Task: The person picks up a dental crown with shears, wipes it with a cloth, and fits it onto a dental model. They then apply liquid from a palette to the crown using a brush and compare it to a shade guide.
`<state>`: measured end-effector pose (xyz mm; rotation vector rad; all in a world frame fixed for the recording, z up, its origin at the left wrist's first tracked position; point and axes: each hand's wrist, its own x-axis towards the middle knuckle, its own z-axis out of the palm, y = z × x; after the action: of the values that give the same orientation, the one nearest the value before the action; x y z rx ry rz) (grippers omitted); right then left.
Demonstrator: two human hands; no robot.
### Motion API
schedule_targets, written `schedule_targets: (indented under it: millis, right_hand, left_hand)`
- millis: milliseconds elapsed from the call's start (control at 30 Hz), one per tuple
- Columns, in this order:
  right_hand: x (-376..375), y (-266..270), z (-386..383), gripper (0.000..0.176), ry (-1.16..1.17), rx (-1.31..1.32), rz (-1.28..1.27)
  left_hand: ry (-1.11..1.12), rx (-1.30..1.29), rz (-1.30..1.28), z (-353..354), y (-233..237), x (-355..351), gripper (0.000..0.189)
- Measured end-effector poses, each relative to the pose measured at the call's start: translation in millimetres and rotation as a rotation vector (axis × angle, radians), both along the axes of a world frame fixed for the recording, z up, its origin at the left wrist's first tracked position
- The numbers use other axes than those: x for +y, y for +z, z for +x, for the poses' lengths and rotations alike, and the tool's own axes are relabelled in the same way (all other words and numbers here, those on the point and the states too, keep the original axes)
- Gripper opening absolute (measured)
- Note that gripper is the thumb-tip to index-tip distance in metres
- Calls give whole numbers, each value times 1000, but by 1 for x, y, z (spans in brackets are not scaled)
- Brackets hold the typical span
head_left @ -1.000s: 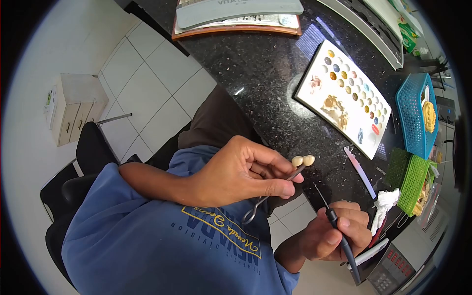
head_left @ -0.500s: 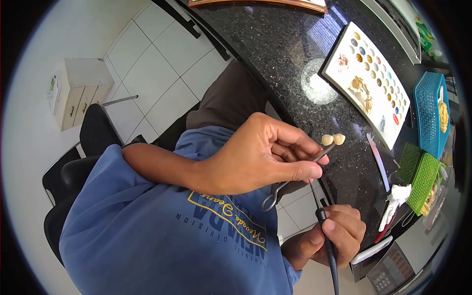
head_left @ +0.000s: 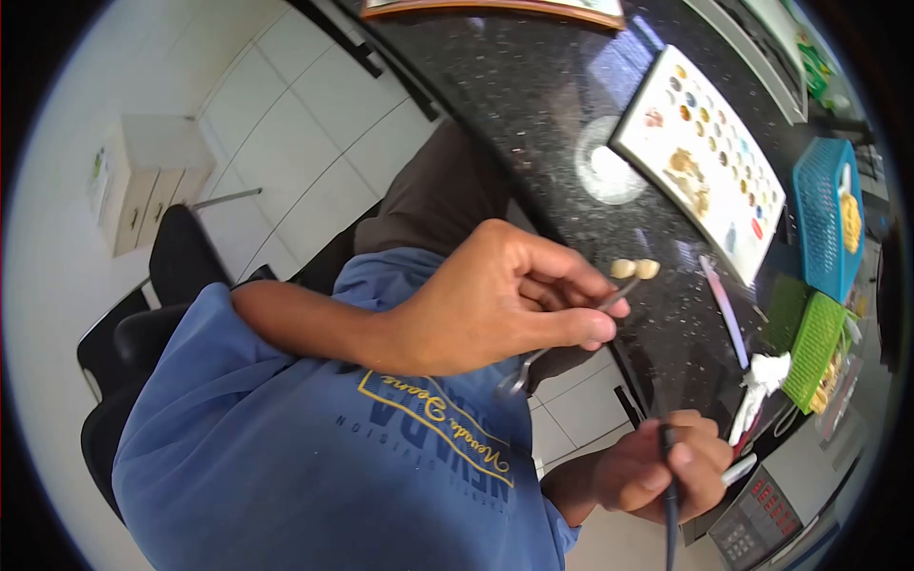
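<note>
My left hand (head_left: 533, 300) pinches slim metal forceps (head_left: 621, 294) between thumb and fingers. Their ringed handle (head_left: 514, 383) trails below the palm, blurred. At the far tip sit two joined cream-coloured tooth crowns (head_left: 645, 269), just beyond my fingertips and over the dark speckled counter. Lower and to the right, my right hand (head_left: 666, 468) is closed around a thin black-handled brush (head_left: 669, 485). The brush points up and away from me; its tip is smeared by motion. A gap separates the brush from the crowns.
A white palette (head_left: 728, 233) with several coloured wells lies on the granite counter (head_left: 533, 124), by a round glass dish (head_left: 609, 176). Right of it are a lavender-handled tool (head_left: 724, 309), crumpled white tissue (head_left: 764, 376), blue basket (head_left: 814, 228), green basket (head_left: 812, 347) and a device with red digits (head_left: 773, 504).
My right hand has moved down and right with the brush, away from the forceps. My left hand stays nearly in place with the crowns, which look turned slightly.
</note>
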<state>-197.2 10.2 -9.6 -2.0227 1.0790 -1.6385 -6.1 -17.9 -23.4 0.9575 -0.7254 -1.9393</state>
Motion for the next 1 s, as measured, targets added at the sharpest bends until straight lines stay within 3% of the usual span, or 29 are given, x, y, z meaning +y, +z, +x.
schedule_targets:
  millis: [100,233,300,500,567,633,700,933,1000]
  right_hand:
    - [-16,15,-17,29,-345,-3,2]
    - [-43,38,-30,24,-470,58,281]
    - [-55,39,-34,15,-455,95,348]
    - [-69,33,-36,14,-344,159,436]
    - [-71,31,-36,14,-335,183,430]
    - [-72,30,-34,12,-330,214,441]
    - [-75,28,-34,12,-325,217,436]
    - [-75,25,-35,13,-366,222,419]
    - [-76,25,-35,13,-360,224,418]
  left_hand:
    - [-55,0,-26,-1,0,-3,21]
    - [-78,-12,-21,-1,7,-2,22]
    - [-130,-39,-22,0,9,-2,20]
    - [-64,16,-103,1,6,-3,18]
    - [-178,-132,-330,6,9,-7,15]
    - [-175,-143,-370,6,9,-7,13]
    - [-144,-82,-163,5,9,-5,14]
    - [-104,14,28,6,9,-11,17]
    - [-185,44,79,9,9,-14,20]
